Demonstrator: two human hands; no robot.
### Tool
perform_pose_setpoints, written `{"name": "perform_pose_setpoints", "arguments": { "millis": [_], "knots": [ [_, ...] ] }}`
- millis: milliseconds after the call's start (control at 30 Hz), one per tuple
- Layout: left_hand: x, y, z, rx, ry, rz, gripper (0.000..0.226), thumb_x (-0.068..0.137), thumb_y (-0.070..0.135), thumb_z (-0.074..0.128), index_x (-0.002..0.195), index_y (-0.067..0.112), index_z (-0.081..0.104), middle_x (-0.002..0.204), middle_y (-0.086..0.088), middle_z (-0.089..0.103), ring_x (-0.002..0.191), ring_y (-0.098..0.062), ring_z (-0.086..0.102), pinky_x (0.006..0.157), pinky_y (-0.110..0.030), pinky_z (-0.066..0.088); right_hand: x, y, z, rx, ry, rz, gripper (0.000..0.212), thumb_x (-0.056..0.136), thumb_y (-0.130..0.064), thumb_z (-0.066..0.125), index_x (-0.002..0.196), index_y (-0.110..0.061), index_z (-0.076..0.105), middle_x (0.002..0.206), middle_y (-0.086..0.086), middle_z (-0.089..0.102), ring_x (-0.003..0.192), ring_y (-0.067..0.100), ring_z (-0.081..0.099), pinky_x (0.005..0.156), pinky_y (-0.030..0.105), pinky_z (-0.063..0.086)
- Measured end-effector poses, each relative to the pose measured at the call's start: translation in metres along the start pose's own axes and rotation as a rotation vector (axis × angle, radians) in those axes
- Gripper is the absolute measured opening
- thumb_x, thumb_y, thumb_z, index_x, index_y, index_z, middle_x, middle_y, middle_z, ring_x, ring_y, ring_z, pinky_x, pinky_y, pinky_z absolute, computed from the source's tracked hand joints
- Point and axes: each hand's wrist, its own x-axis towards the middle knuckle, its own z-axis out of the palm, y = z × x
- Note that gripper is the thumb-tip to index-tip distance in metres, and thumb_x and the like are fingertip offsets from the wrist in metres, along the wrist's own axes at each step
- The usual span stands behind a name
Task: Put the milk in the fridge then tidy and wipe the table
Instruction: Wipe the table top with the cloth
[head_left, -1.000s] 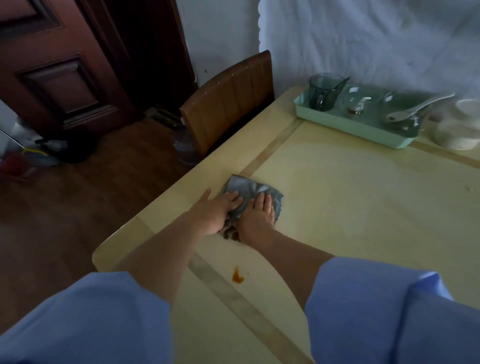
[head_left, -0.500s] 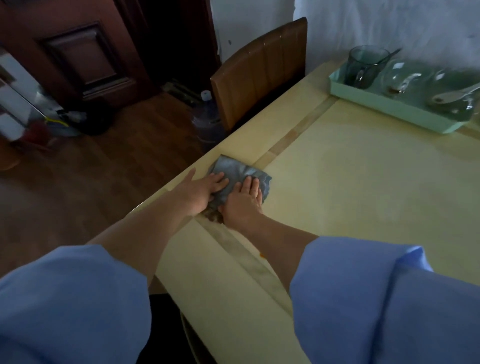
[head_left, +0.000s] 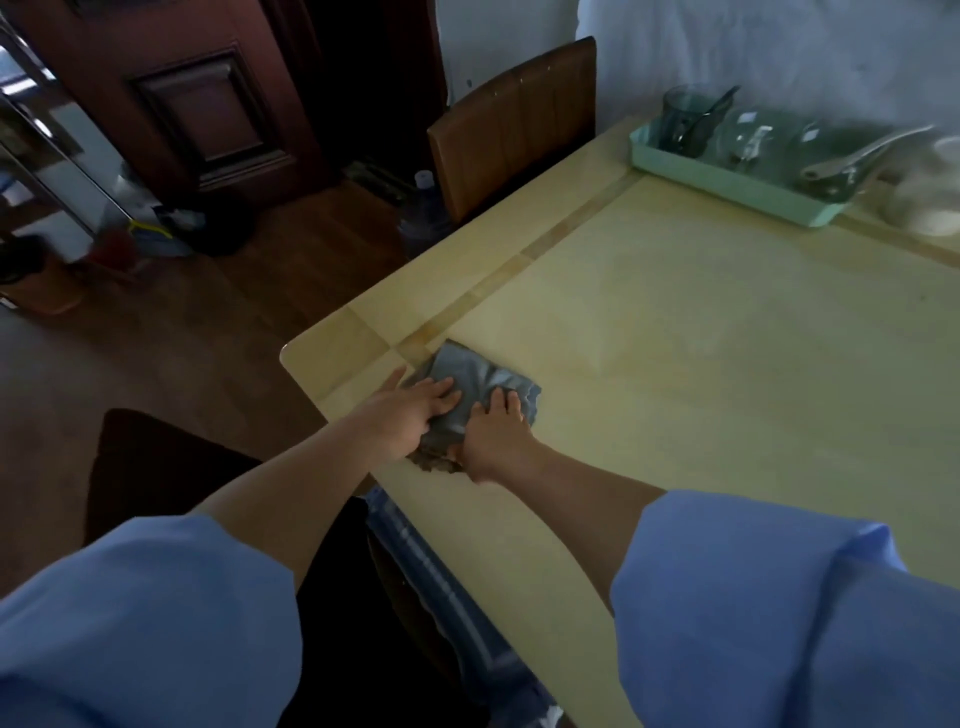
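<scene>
A grey folded cloth (head_left: 475, 382) lies flat on the pale yellow table (head_left: 675, 364), close to its near left corner. My left hand (head_left: 410, 413) presses on the cloth's left part with fingers spread flat. My right hand (head_left: 496, 434) presses on its right part, fingers also flat. A brownish stained edge of the cloth shows under my wrists. No milk is in view.
A mint green tray (head_left: 727, 182) at the table's far side holds a glass cup (head_left: 685, 122), glass bowls and a spoon (head_left: 862, 153). A white bowl (head_left: 930, 208) sits right of it. A brown chair (head_left: 514, 119) stands at the left edge, a water bottle (head_left: 423, 218) beside it.
Both hands have slid the cloth along the table's left side toward the near corner. The brown spot seen one second ago no longer shows. The view has shifted.
</scene>
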Motion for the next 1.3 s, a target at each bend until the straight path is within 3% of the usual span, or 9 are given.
{"name": "perform_pose_setpoints", "arguments": {
  "millis": [67, 133, 200, 300, 400, 467, 733, 1000, 1300],
  "knots": [
    [-0.009, 0.015, 0.002, -0.047, 0.010, -0.017, 0.058, 0.100, 0.015, 0.033, 0.151, 0.022, 0.008, 0.160, 0.003, 0.000, 0.148, -0.018, 0.005, 0.120, -0.038, -0.003, -0.017, 0.011, -0.009, 0.068, -0.004, 0.003, 0.057, 0.093, -0.025, 0.055, 0.141, 0.000, 0.038, 0.151, 0.023, 0.026, 0.142, 0.036, 0.021, 0.114, 0.038, 0.022],
    [-0.013, 0.030, -0.002, -0.153, 0.076, -0.062, 0.053, 0.099, 0.015, 0.035, 0.149, 0.017, 0.019, 0.160, 0.000, 0.008, 0.147, -0.023, 0.011, 0.119, -0.037, 0.007, -0.030, 0.026, -0.022, 0.110, 0.040, -0.022, 0.034, 0.093, -0.018, 0.052, 0.123, -0.001, 0.056, 0.129, 0.019, 0.054, 0.124, 0.033, 0.049, 0.090, 0.033, 0.040],
    [-0.014, 0.048, -0.005, -0.324, 0.126, -0.086, 0.052, 0.101, 0.019, 0.033, 0.150, 0.014, 0.016, 0.160, -0.003, 0.008, 0.146, -0.025, 0.010, 0.117, -0.036, 0.011, -0.036, 0.040, -0.030, 0.149, 0.146, -0.019, 0.023, 0.093, -0.008, 0.047, 0.111, -0.002, 0.060, 0.117, 0.020, 0.061, 0.112, 0.034, 0.058, 0.078, 0.032, 0.041],
    [-0.002, 0.064, 0.005, -0.488, 0.099, -0.100, 0.058, 0.102, 0.034, 0.023, 0.151, 0.020, -0.006, 0.159, -0.006, -0.012, 0.147, -0.022, -0.008, 0.119, -0.038, 0.000, -0.038, 0.055, -0.034, 0.183, 0.244, 0.044, 0.014, 0.090, -0.008, 0.047, 0.100, -0.008, 0.057, 0.122, 0.015, 0.061, 0.113, 0.032, 0.059, 0.079, 0.029, 0.046],
    [0.018, 0.060, 0.017, -0.421, 0.075, -0.145, 0.057, 0.101, 0.039, 0.014, 0.149, 0.025, -0.015, 0.157, -0.006, -0.022, 0.146, -0.022, -0.018, 0.118, -0.041, -0.007, -0.040, 0.073, -0.036, 0.207, 0.279, 0.087, 0.038, 0.093, -0.010, 0.044, 0.130, -0.012, 0.053, 0.134, 0.009, 0.050, 0.126, 0.029, 0.049, 0.103, 0.034, 0.044],
    [0.020, 0.068, 0.017, -0.407, 0.051, -0.109, 0.057, 0.101, 0.039, 0.013, 0.148, 0.026, -0.017, 0.156, -0.004, -0.025, 0.145, -0.022, -0.020, 0.117, -0.041, -0.009, -0.042, 0.089, -0.038, 0.146, 0.296, 0.099, 0.040, 0.095, -0.010, 0.040, 0.135, -0.012, 0.045, 0.138, 0.009, 0.045, 0.131, 0.027, 0.040, 0.108, 0.036, 0.037],
    [0.012, 0.114, 0.016, -0.273, 0.074, 0.236, 0.055, 0.101, 0.042, 0.011, 0.148, 0.029, -0.015, 0.155, 0.002, -0.027, 0.143, -0.016, -0.024, 0.118, -0.037, -0.012, -0.043, 0.126, -0.044, 0.260, 0.304, 0.304, 0.040, 0.096, -0.010, 0.039, 0.135, -0.003, 0.043, 0.137, 0.021, 0.046, 0.128, 0.036, 0.043, 0.104, 0.041, 0.037],
    [0.037, 0.028, 0.019, -0.280, 0.057, 0.033, 0.056, 0.101, 0.043, 0.012, 0.147, 0.031, -0.017, 0.156, 0.002, -0.026, 0.145, -0.018, -0.020, 0.118, -0.040, -0.009, -0.027, 0.091, -0.015, 0.266, 0.340, 0.258, 0.041, 0.098, -0.026, 0.040, 0.133, -0.006, 0.041, 0.147, 0.017, 0.029, 0.141, 0.034, 0.022, 0.115, 0.041, 0.025],
    [0.028, 0.062, 0.019, -0.316, 0.068, 0.030, 0.058, 0.100, 0.042, 0.015, 0.148, 0.030, -0.016, 0.156, 0.001, -0.027, 0.144, -0.020, -0.023, 0.117, -0.043, -0.012, -0.055, 0.094, -0.011, 0.448, 0.472, 0.211, 0.024, 0.098, -0.014, 0.036, 0.114, -0.009, 0.053, 0.129, 0.012, 0.053, 0.125, 0.029, 0.046, 0.098, 0.034, 0.040]
  ]
}}
